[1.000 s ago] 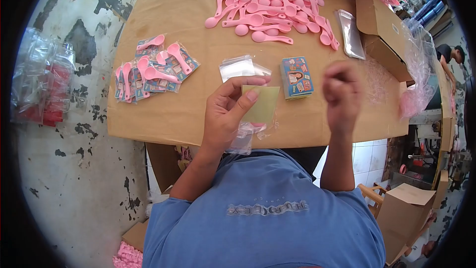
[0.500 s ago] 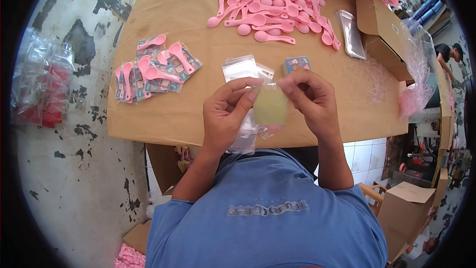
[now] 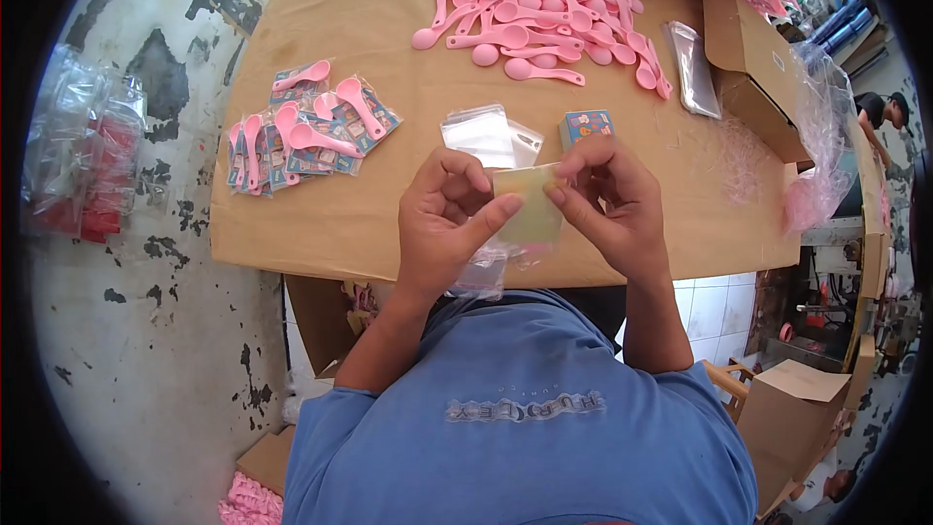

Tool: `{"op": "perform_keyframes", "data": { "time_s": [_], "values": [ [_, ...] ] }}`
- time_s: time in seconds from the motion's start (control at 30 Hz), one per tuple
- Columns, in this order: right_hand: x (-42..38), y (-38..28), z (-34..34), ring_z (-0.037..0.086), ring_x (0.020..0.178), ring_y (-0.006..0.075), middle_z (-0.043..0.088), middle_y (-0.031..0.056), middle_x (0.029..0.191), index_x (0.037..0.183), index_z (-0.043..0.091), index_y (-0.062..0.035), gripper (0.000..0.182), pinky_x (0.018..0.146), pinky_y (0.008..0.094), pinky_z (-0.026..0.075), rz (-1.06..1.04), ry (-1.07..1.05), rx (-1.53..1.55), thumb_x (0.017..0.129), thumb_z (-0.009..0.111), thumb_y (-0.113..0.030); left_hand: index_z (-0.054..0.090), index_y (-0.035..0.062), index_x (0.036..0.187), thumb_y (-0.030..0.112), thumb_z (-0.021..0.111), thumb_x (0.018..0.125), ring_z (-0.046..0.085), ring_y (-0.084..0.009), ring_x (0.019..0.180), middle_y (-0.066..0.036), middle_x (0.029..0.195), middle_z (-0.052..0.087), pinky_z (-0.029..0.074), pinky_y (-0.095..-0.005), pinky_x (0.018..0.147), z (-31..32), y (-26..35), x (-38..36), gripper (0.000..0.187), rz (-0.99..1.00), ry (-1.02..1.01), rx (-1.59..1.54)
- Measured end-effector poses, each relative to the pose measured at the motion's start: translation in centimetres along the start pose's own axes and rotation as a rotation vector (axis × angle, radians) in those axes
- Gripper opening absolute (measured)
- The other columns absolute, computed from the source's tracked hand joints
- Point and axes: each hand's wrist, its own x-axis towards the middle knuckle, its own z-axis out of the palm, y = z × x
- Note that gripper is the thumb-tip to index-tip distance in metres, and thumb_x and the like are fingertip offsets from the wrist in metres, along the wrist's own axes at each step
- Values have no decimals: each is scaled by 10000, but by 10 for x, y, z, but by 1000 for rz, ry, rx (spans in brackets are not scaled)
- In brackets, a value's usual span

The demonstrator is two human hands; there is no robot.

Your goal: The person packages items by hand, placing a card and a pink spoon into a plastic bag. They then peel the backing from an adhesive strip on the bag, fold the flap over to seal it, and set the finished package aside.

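The left hand and right hand pinch 1 yellowish card, the right hiding much of a card stack.

Pink spoons crowd the far edge of a tan tabletop, while others lie against blue patterned cards toward the left edge. A pale yellow-green card shows above the middle of the near edge, before a blue shirt bearing dark lettering; a brown box borders the right edge.
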Motion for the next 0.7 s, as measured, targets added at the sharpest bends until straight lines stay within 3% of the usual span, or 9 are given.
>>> {"op": "perform_keyframes", "data": {
  "time_s": [0.13,0.2,0.3,0.4,0.47,0.5,0.57,0.7],
  "values": [
    [-2,-1,12,472,690,-16,590,-44,898,1160,619,-61,313,574,182,359,-37,147,263,903,780,14,622,-30,1261,-79,672,965,716,-178,1094,-162,1145,746,589,-317,937,9,13,6,304,-187,-87,-17],
    [-4,-4,7,489,713,-25,591,-48,907,1196,615,-68,364,585,175,365,-23,107,236,890,790,25,620,-32,1291,-88,667,964,719,-181,1082,-162,1160,744,589,-314,938,8,12,7,335,-146,-80,47],
    [-3,-9,-3,581,747,45,618,-10,930,1185,645,-73,343,606,226,437,69,-42,-133,882,795,-15,621,-32,1304,-99,669,958,712,-184,1099,-156,1186,737,586,-317,952,-14,5,7,355,14,-18,123],
    [-1,13,-1,638,769,182,633,53,936,1156,681,-81,309,643,318,503,-197,8,-657,870,798,-80,629,-30,1292,-112,672,950,702,-181,1123,-146,1223,727,583,-314,962,-41,15,22,355,338,170,168],
    [-1,12,3,639,798,250,629,74,939,1128,694,-81,293,685,374,520,-197,-5,-651,862,806,-136,594,-28,1316,-153,615,946,667,-193,1209,-164,1298,697,573,-313,993,-71,33,33,391,469,280,422],
    [-2,11,5,639,813,283,627,85,941,1114,701,-81,290,706,403,529,-197,-13,-647,858,809,-164,585,-31,1307,-145,591,958,659,-204,1225,-173,1301,692,547,-330,1033,-79,42,39,367,444,342,460],
    [-3,10,14,632,884,276,616,80,968,1105,703,-79,307,755,398,526,-225,-93,-675,843,822,-185,565,-38,1289,-128,544,982,643,-226,1256,-191,1306,683,495,-363,1112,-94,56,50,321,392,469,540],
    [-9,17,40,595,998,276,595,75,1038,1049,707,-75,309,835,394,509,-215,-231,-738,811,844,-217,567,-36,1276,-95,524,984,606,-224,1296,-195,1351,651,462,-348,1135,-121,44,42,301,442,558,515]
  ]
}}
